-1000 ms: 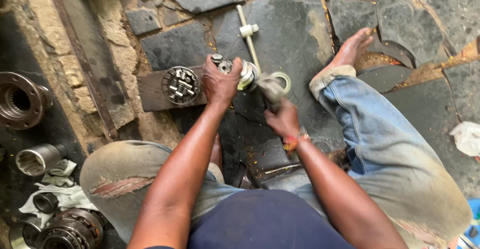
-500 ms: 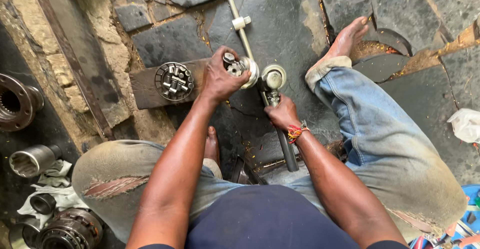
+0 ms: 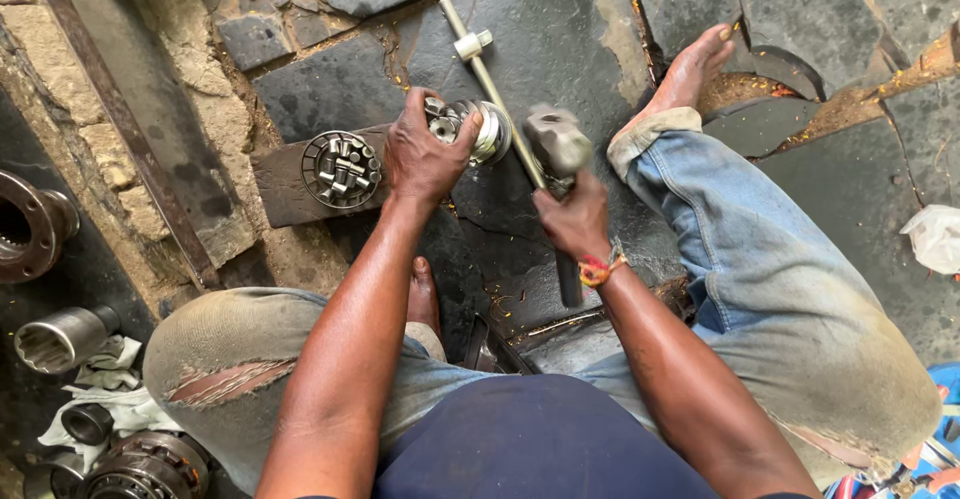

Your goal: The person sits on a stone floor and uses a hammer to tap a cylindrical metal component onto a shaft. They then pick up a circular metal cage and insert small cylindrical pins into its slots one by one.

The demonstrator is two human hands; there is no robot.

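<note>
Gripping a hammer [image 3: 556, 154] in the right hand [image 3: 573, 221], a seated worker steadies a steel joint [image 3: 470, 131] with the left hand [image 3: 424, 157] on a stone floor [image 3: 560, 29].
Hammer, just right of the joint, looks heavy; the joint, hard and likely greasy, sits on a long shaft [image 3: 487, 74], fingers closed over its rim.

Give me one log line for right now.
left hand: holds round metal part | right hand: grips hammer beside it | rod on stone floor

One head-worn view looks steeply down, close, probably slightly forward.
</note>
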